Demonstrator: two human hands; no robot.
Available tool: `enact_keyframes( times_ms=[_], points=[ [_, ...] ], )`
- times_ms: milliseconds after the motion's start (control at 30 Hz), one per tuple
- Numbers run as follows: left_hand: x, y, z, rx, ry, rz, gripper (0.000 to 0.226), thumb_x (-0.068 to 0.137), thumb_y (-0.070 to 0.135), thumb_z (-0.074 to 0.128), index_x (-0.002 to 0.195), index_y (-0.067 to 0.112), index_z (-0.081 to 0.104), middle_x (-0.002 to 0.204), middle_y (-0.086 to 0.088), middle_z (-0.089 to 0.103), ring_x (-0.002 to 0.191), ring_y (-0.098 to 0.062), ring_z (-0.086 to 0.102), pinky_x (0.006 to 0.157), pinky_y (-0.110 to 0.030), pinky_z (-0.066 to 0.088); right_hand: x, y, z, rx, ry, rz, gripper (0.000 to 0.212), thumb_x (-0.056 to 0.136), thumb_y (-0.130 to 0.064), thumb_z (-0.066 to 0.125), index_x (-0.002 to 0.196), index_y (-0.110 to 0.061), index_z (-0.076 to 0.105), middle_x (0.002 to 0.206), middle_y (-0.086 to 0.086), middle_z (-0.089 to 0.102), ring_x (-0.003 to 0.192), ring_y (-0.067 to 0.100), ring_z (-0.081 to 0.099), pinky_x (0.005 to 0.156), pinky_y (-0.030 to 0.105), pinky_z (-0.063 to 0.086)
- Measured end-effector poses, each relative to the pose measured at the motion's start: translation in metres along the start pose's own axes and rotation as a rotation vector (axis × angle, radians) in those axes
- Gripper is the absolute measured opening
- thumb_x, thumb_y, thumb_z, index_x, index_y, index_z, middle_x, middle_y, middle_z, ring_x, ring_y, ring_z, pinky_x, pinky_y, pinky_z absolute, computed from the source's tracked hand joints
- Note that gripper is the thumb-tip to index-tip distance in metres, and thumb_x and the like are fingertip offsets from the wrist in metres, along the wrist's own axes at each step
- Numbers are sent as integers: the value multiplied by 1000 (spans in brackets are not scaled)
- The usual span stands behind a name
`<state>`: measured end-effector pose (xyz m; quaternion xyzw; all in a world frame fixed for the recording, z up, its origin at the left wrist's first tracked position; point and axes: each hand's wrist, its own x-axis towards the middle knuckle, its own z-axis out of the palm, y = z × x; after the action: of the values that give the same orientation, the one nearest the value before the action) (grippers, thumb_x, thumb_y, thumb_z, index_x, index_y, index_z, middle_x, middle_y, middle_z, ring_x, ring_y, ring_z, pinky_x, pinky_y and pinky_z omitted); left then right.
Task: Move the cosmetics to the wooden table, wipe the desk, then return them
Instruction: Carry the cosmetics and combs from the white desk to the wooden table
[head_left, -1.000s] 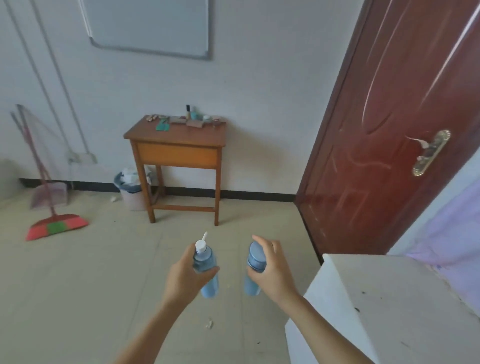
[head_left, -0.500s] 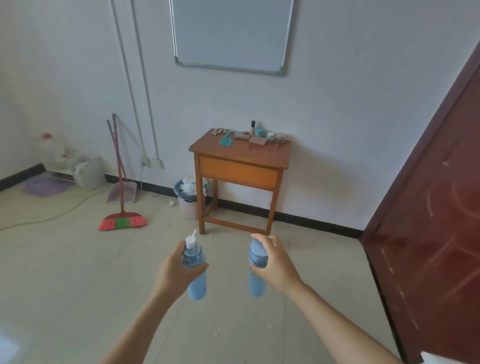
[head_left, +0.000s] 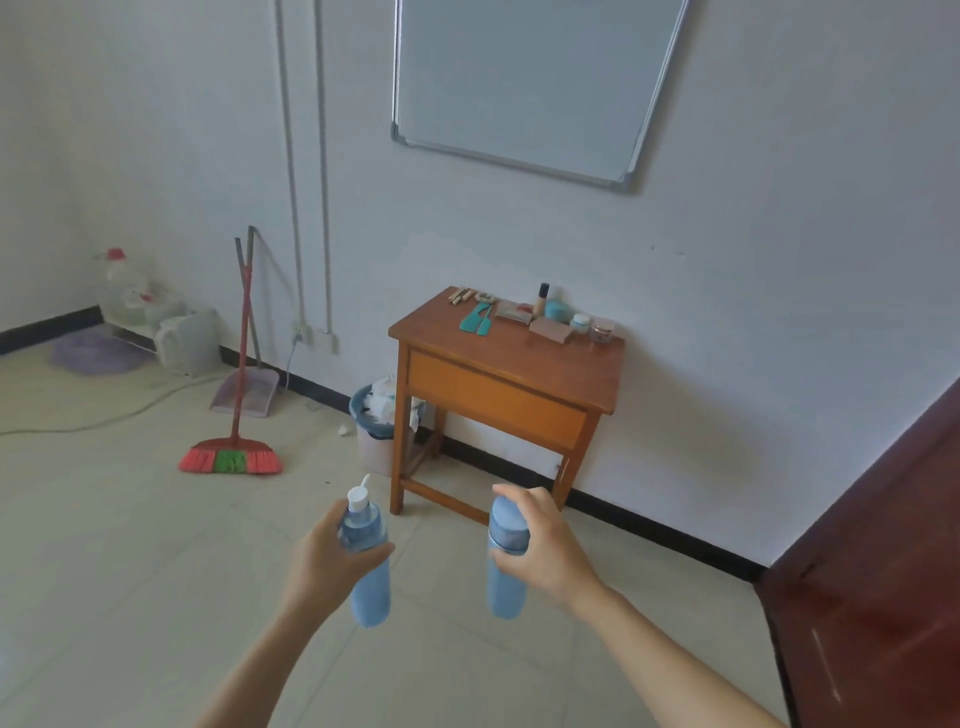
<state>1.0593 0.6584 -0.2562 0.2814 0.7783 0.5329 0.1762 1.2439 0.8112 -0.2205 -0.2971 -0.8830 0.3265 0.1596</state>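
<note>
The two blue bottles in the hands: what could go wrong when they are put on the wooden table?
The left bottle, in the left hand, seems to have its white cap flipped up; it may leak if tilted. The wooden table holds many small things at its back; the tall thin bottle could be knocked over, as the right hand holds the right bottle and none is free.

We count one spouted bottle (head_left: 371, 597) in our left hand (head_left: 324, 566) and one capped bottle (head_left: 505, 592) in our right hand (head_left: 545, 553), two in all. Beyond the hands stands one wooden table (head_left: 519, 364). Left of the left hand: one broom (head_left: 231, 461), one dustpan (head_left: 247, 389), one bin (head_left: 375, 447). Above both hands, one whiteboard (head_left: 519, 78); right of the right hand, one door (head_left: 883, 571).
</note>
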Motion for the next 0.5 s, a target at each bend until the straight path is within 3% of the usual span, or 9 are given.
enact_keyframes(
  times_ms=[267, 500],
  points=[
    [155, -10, 21, -56, -77, 29, 38, 66, 5, 78, 89, 21, 53, 67, 2, 42, 61, -14, 38, 56, -27, 31, 136, 22, 5, -19, 27, 76, 58, 81, -16, 66, 130, -31, 40, 114, -8, 37, 104, 8, 42, 88, 17, 36],
    [282, -1, 34, -24, -176, 94, 39, 61, 1, 80, 69, 23, 49, 58, 3, 41, 55, -14, 37, 54, -28, 31, 227, 31, -4, 37, 114, 215, 54, 81, -17, 66, 126, -37, 42, 115, -12, 37, 106, 6, 42, 86, 15, 35]
  ],
)
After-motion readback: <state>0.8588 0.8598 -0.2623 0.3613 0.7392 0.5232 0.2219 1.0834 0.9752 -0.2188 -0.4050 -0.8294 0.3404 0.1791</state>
